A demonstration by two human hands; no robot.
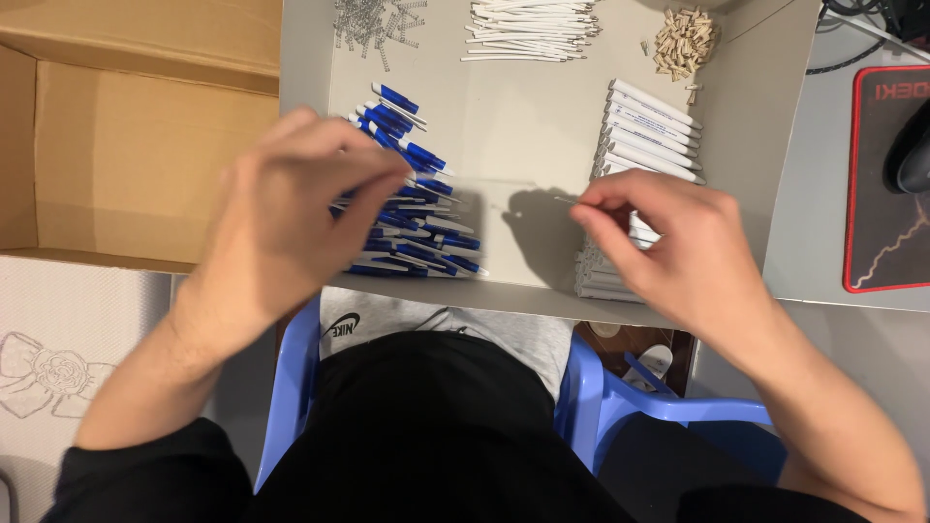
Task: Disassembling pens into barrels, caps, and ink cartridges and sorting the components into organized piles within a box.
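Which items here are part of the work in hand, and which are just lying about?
In use: left hand, right hand, blue pen parts, white barrels, refills, springs, beige small parts.
Lying about: cardboard box, mouse pad.

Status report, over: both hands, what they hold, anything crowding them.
Left hand over blue-and-white pen pile, fingers pinched; contents hidden. Right hand pinching thin spring. White barrels beneath right hand.
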